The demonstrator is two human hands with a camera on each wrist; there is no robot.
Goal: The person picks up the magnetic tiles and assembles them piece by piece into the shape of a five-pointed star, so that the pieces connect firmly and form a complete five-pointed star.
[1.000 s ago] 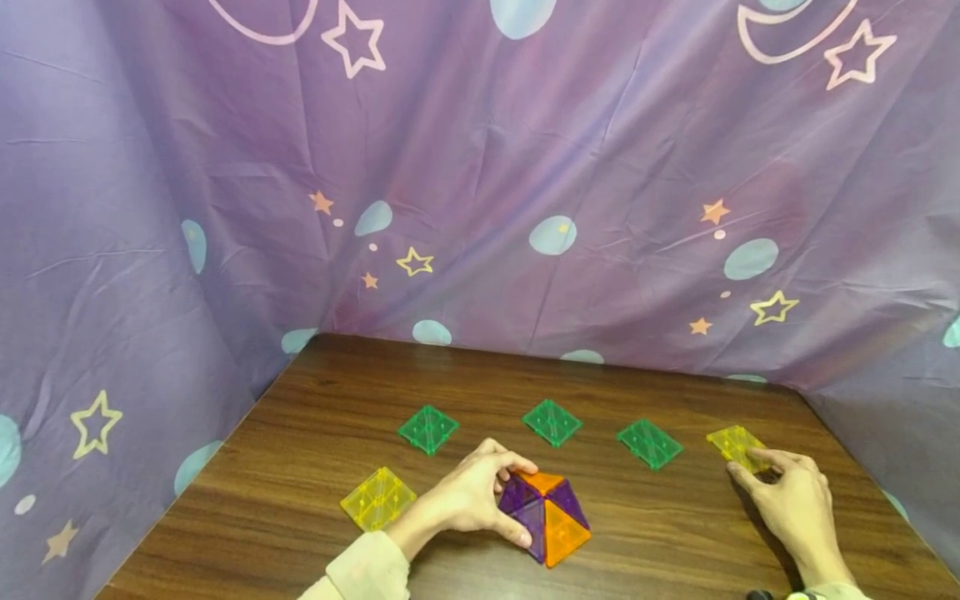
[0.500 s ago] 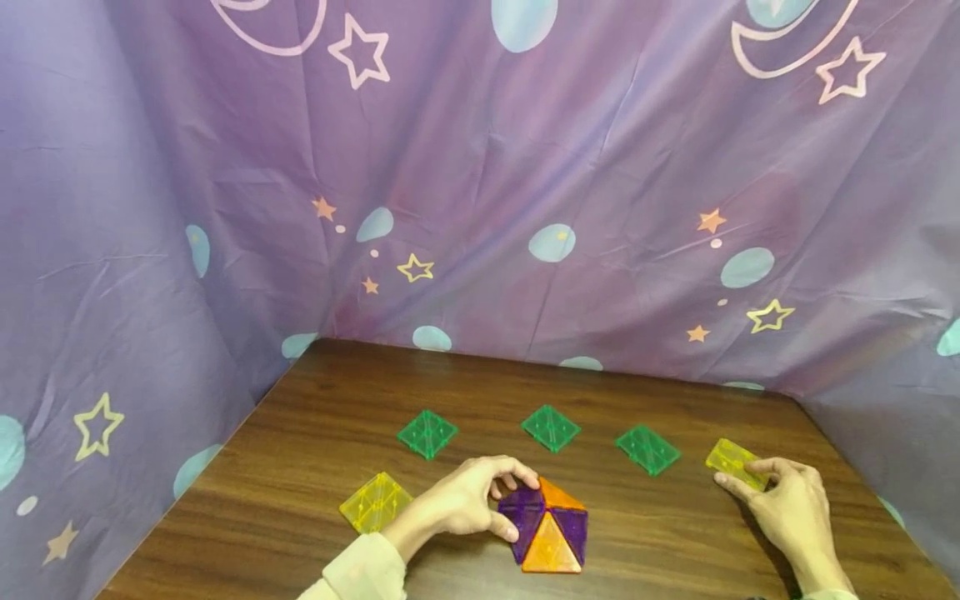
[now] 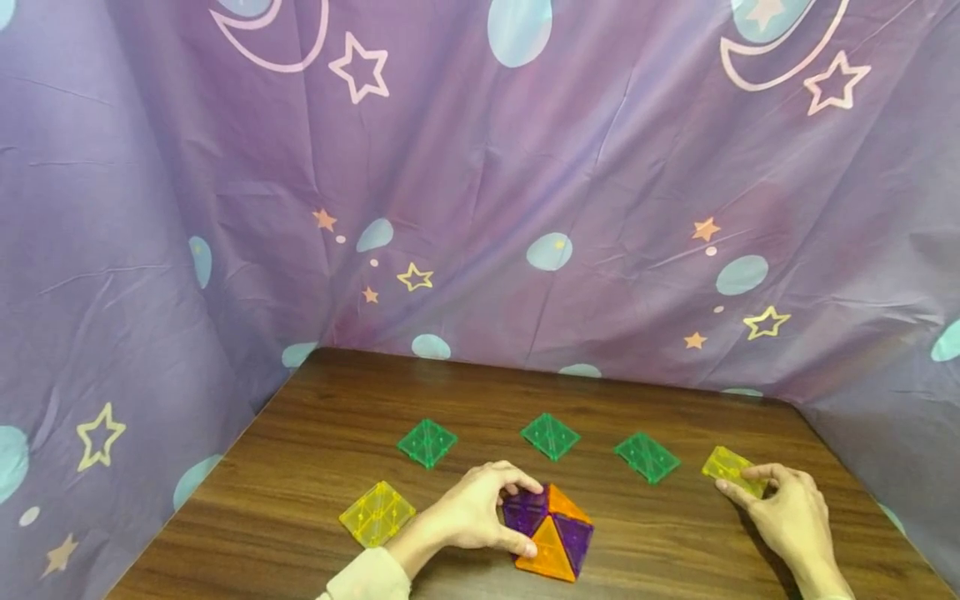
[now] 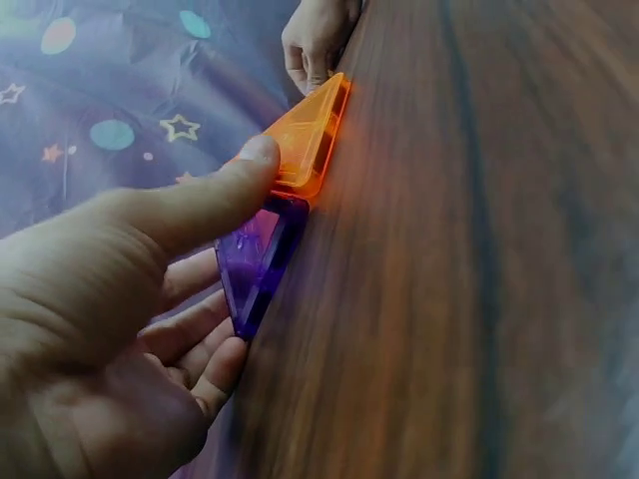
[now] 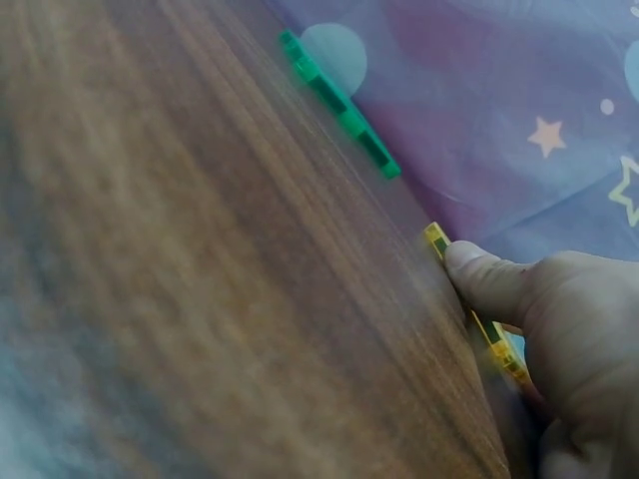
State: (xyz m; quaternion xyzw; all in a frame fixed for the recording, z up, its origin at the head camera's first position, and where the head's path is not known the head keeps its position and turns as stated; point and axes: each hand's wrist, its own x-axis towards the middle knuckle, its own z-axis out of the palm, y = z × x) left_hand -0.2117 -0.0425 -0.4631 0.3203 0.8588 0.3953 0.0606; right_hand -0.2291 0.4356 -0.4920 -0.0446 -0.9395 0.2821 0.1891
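Several translucent triangular magnetic tiles, orange (image 3: 551,552) and purple (image 3: 576,540), are joined point to point in a low cluster near the front middle of the table. My left hand (image 3: 487,510) spans the cluster's left side. Its thumb lies on the front orange tile, and the other fingers curl round the far purple edge; the left wrist view shows the same hold on the orange tile (image 4: 305,140) and purple tile (image 4: 262,261). At the right, my right hand (image 3: 793,508) pinches a yellow square tile (image 3: 723,462) between thumb and fingers, partly covering it.
Three green square tiles (image 3: 427,443) (image 3: 551,437) (image 3: 647,457) lie in a row behind the cluster. Another yellow square tile (image 3: 377,514) lies beside my left forearm. A patterned purple cloth (image 3: 480,208) hangs along the back and sides of the wooden table (image 3: 337,400).
The orange and purple cluster has turned clockwise under my left hand, whose thumb now lies on the front orange tile. The yellow tile in my right hand has turned slightly.
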